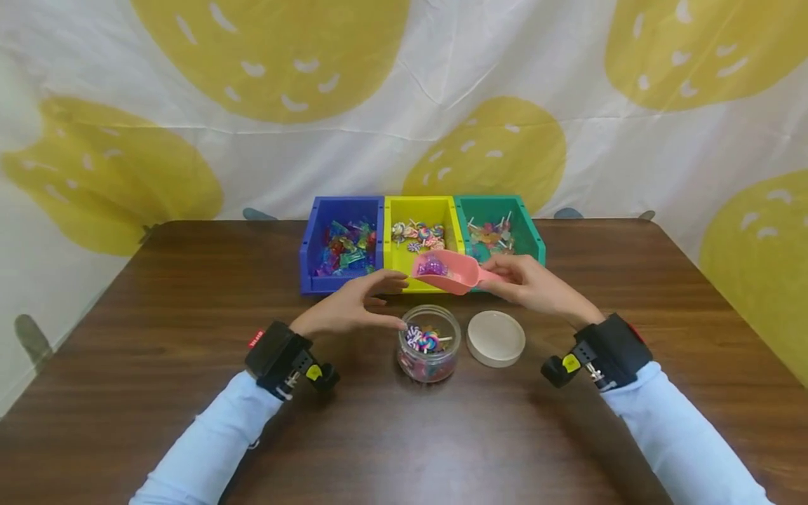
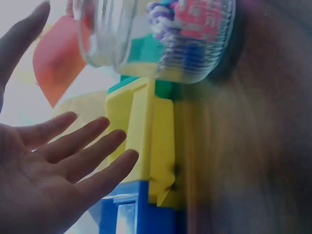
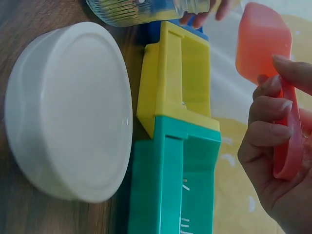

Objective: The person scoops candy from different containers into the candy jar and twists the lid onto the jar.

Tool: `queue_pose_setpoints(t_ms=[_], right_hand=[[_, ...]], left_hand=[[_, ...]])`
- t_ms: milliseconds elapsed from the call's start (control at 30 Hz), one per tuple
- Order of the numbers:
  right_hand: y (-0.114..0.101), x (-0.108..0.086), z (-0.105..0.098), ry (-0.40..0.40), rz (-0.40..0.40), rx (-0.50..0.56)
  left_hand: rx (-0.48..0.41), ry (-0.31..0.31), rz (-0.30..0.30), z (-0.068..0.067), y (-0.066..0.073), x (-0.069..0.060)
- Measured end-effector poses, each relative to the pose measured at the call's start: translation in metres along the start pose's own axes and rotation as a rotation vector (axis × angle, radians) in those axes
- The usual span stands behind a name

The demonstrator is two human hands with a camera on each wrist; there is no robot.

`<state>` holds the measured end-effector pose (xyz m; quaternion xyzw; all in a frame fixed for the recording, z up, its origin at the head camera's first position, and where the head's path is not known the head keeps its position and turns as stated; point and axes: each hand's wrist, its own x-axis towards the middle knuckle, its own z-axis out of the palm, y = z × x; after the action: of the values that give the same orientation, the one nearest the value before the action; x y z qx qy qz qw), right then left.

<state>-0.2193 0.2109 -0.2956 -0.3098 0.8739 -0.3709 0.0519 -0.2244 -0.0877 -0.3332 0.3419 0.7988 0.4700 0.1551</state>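
Note:
My right hand [image 1: 527, 284] grips the handle of a pink scoop [image 1: 459, 273], its fingers curled round it in the right wrist view. Purple, shiny pieces [image 1: 432, 266] lie in the scoop, which is held over the front of the yellow bin [image 1: 394, 266]. Beside the clear jar [image 1: 429, 368], my left hand [image 1: 353, 301] is spread with straight fingers and holds nothing; its thumb is close to the rim, and whether it touches I cannot tell. Swirled lollipop-shaped pieces [image 1: 428, 341] and other colourful bits fill part of the uncovered jar.
A white lid [image 1: 496, 339] lies on the brown table [image 1: 252, 435] to the right of the jar. The yellow bin stands between a blue bin [image 1: 307, 263] and a green bin [image 1: 536, 245], each with small colourful pieces inside. Behind them hangs a patterned cloth [image 1: 353, 161].

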Motion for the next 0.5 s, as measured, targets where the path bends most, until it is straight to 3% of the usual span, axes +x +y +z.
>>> queue_pose_setpoints(t_ms=[300,500], right_hand=[[0.001,-0.023,-0.008,-0.013,0.017,-0.002],[0.001,-0.034,-0.009,-0.059,0.009,-0.012]], left_hand=[[0.053,-0.122,-0.051,0.013,0.0,0.001],[0.055,-0.177,-0.04,0.019,-0.002,0.003]])
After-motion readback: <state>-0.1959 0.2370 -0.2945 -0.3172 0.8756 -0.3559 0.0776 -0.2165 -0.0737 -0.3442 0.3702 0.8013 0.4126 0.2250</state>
